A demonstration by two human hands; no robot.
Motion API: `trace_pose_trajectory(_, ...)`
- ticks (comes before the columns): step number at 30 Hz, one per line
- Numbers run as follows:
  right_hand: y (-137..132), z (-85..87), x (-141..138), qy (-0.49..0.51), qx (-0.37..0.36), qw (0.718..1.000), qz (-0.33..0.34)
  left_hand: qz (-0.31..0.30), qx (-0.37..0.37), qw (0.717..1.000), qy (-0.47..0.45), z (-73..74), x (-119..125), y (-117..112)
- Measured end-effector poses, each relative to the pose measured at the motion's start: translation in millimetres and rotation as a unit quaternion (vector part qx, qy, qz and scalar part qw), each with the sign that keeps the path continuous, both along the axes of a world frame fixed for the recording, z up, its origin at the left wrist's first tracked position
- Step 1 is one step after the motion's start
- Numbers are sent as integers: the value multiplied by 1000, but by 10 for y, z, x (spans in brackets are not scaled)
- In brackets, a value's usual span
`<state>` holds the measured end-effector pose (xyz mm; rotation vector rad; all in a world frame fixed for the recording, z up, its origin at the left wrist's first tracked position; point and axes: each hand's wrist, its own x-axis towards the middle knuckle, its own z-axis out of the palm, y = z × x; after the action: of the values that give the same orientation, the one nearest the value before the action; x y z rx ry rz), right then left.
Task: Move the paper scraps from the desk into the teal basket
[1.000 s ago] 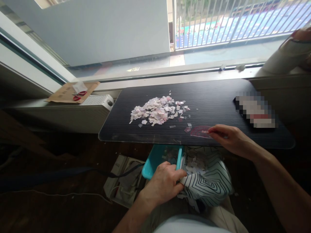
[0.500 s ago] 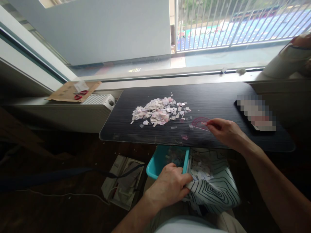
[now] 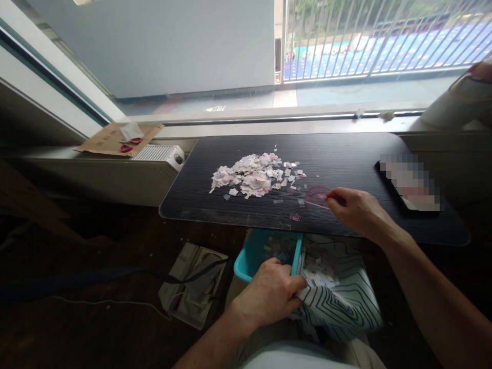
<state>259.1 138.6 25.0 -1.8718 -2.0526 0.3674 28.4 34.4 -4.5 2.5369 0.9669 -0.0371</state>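
My right hand (image 3: 359, 209) pinches a pink see-through protractor (image 3: 315, 195) low over the dark tabletop (image 3: 346, 159). To its left lies a heap of small cut paper pieces (image 3: 253, 177), with loose clear and pinkish scraps near the protractor. Below the table edge, my left hand (image 3: 269, 289) is closed over the near rim of a teal bin (image 3: 241, 266) and the edge of a striped fabric bag (image 3: 346, 302). Clear scraps lie inside the bin, and paper pieces (image 3: 321, 271) rest in the bag's mouth.
A phone-like slab (image 3: 411, 184) with a blurred surface lies at the table's right. Red-handled scissors (image 3: 131, 144) sit on a brown envelope (image 3: 111, 139) beside a white radiator (image 3: 159, 155). An open box (image 3: 196, 287) is on the floor; a strap (image 3: 154, 274) crosses it.
The camera view has shifted slightly. Both hands keep their hold, and the protractor and paper heap look much the same.
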Motion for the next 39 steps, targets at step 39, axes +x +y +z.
trace_pose_trajectory(39, -356, -25, -118, 83, -69, 989, 103, -37, 32, 999, -1, 59, 146, -26)
